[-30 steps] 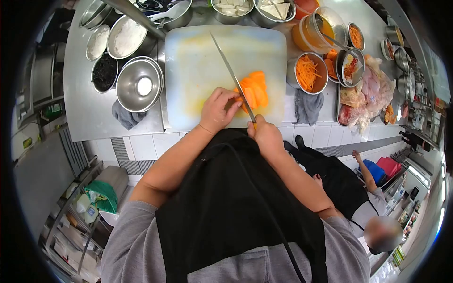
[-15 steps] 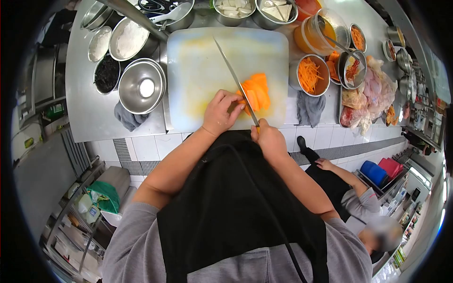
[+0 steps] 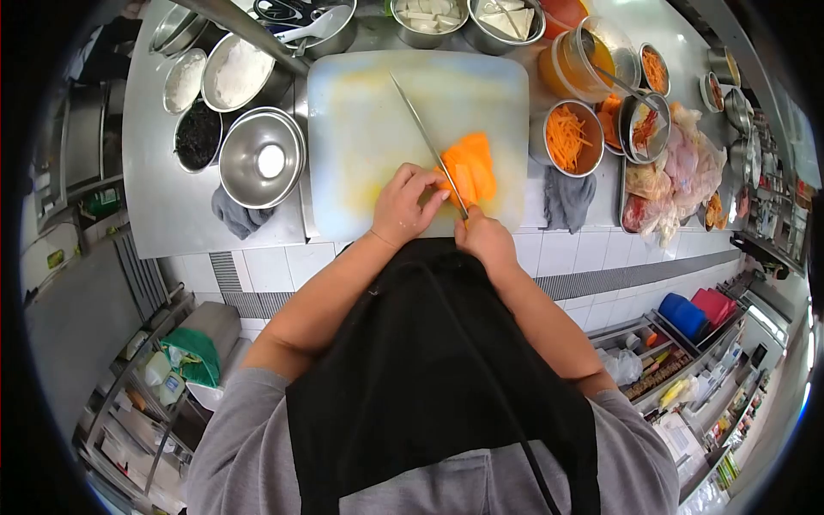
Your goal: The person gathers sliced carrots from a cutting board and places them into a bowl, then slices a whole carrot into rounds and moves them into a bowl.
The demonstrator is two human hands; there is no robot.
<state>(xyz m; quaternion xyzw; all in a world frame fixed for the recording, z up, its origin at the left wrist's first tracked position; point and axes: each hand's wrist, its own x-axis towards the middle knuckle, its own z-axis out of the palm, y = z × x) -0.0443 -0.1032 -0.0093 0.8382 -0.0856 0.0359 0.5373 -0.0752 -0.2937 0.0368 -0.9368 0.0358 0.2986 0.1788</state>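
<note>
My right hand (image 3: 487,244) is closed round the handle of a long kitchen knife (image 3: 418,123), near the front edge of the white cutting board (image 3: 356,112). The blade slants up and to the left across the board. Orange carrot slices (image 3: 471,168) lie overlapped just right of the blade. On the blade's left side, my left hand (image 3: 403,204) has its fingers curled, thumb and fingertips on a small piece of carrot mostly hidden beneath them. Its fingertips are close against the blade.
Left of the board stand stacked steel bowls (image 3: 251,163), a bowl of black shreds (image 3: 198,136) and a bowl of white powder (image 3: 239,73). To the right are a container of carrot shreds (image 3: 566,137), a grey cloth (image 3: 566,196) and bagged raw meat (image 3: 669,176).
My right hand and the knife handle have shifted slightly up and the blade sits a little differently at the carrot. The other person at the lower right has gone out of view.
</note>
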